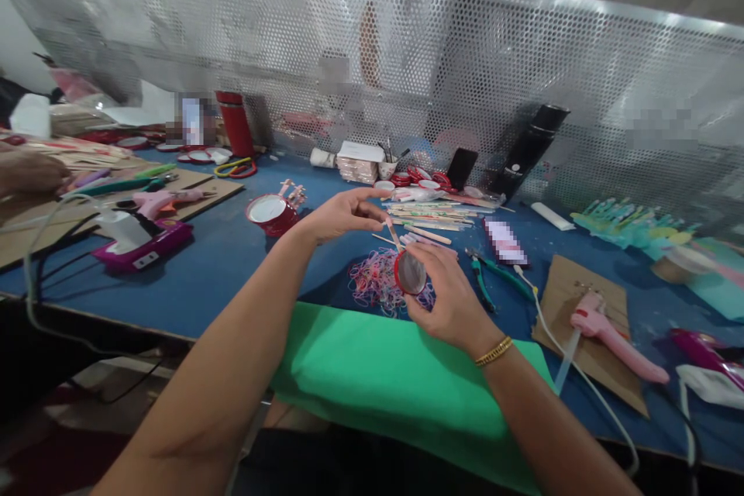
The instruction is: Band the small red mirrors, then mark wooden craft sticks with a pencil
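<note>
My right hand (445, 291) holds a small red-rimmed round drum (411, 273) between thumb and fingers, its grey face towards me. A short flat stick (393, 231) rises from the drum's rim. My left hand (349, 215) is close to the stick's upper end, thumb and fingers curved and apart; contact with the stick is unclear. Under the drum lies a tangled heap of coloured cords (372, 279). Just behind it are several thin sticks (435, 213) in a pile. Green-handled pliers (482, 279) lie to the right of my right hand.
Green cloth (349, 356) covers the near table edge. A pink glue gun (610, 333) rests on cardboard (555, 279) at right, beside a white cable. Left are a red container (270, 213), a purple power strip (142, 244) and another person's hand (29, 170). A perforated metal screen (291, 39) stands behind.
</note>
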Demonstrator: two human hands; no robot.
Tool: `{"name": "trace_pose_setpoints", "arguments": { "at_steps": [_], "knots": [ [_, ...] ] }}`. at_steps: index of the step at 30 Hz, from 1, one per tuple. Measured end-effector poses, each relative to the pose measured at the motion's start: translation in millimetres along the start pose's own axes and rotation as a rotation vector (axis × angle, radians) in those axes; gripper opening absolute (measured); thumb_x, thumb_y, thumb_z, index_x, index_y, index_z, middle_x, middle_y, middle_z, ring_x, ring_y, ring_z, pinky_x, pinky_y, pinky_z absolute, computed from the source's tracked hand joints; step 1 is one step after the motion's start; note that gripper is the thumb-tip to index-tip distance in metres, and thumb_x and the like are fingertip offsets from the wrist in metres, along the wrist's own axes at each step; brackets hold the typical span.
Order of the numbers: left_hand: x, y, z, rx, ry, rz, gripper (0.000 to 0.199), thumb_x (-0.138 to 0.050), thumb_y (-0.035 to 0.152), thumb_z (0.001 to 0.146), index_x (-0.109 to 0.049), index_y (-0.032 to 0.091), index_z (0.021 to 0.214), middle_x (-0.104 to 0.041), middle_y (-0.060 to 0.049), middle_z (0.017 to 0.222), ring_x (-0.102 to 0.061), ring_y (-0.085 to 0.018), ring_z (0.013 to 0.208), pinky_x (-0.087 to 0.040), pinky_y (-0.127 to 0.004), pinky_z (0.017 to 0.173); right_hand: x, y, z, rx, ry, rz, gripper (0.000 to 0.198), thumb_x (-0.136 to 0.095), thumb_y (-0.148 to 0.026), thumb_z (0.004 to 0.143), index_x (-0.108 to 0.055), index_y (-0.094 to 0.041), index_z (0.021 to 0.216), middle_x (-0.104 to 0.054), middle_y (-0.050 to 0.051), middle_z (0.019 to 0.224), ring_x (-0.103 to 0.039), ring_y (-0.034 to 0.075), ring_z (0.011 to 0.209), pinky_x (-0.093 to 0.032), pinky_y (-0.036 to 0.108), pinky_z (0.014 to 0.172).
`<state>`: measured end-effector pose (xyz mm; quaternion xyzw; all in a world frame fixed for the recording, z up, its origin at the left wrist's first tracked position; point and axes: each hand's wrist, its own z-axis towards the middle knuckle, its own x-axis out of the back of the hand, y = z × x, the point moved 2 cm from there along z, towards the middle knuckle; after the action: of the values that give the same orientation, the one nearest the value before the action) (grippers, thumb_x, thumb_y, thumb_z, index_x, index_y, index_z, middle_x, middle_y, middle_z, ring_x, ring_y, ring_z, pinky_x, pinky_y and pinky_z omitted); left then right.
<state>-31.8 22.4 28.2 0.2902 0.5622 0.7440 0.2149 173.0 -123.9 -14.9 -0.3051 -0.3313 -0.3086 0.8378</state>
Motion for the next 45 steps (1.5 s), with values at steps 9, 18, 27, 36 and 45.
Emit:
{"name": "trace_pose_setpoints", "arguments": {
  "at_steps": [9,18,27,36,45],
  "knots": [
    [-1.8,-0.7,0.9,0.007,-0.010,-0.008,0.074,-0.080,0.019,0.071,-0.051,0.016,0.140,-0.076,-0.008,0.097,-0.071,-0.017,0.090,-0.053,-0.034,0.088,-1.3,-0.4,1.0,-0.013,-0.014,0.001,0.069,-0.059,-0.024,0.080,-0.038,-0.021,0.146,-0.049,0.012,0.146,-0.042,0.029,0.138,-0.033,0.054,0.118],
    [-3.2,-0.4,1.0,0.003,-0.016,-0.026,0.074,-0.080,0.017,0.071,-0.052,0.015,0.140,-0.076,-0.009,0.098,-0.072,-0.018,0.090,-0.053,-0.034,0.087,-1.5,-1.0,1.4,-0.012,-0.022,0.012,0.068,-0.060,-0.024,0.080,-0.039,-0.021,0.145,-0.050,0.012,0.145,-0.043,0.029,0.138,-0.034,0.052,0.119],
    [-2.9,-1.5,1.1,0.010,-0.024,-0.045,0.074,-0.080,0.019,0.071,-0.052,0.017,0.139,-0.076,-0.009,0.100,-0.071,-0.017,0.090,-0.053,-0.034,0.087,-2.2,-0.9,0.8,-0.001,-0.018,0.004,0.068,-0.060,-0.023,0.080,-0.040,-0.019,0.145,-0.049,0.013,0.145,-0.042,0.029,0.138,-0.034,0.052,0.118],
    [-2.4,-0.6,1.4,-0.002,-0.054,-0.082,0.077,-0.082,0.020,0.069,-0.052,0.019,0.140,-0.075,-0.010,0.106,-0.069,-0.019,0.094,-0.050,-0.034,0.088,-1.1,0.4,0.0,0.008,0.021,-0.005,0.068,-0.061,-0.024,0.080,-0.039,-0.018,0.145,-0.050,0.014,0.144,-0.044,0.030,0.137,-0.036,0.053,0.117],
    [-11.8,0.0,2.7,0.090,0.196,0.080,0.053,-0.069,0.049,0.079,-0.065,0.021,0.123,-0.071,-0.009,0.115,-0.064,-0.018,0.092,-0.042,-0.027,0.070,-2.0,3.7,0.4,-0.121,0.140,-0.206,0.061,-0.066,-0.036,0.083,-0.048,-0.015,0.138,-0.057,0.016,0.135,-0.050,0.032,0.127,-0.040,0.050,0.110]
  ]
}}
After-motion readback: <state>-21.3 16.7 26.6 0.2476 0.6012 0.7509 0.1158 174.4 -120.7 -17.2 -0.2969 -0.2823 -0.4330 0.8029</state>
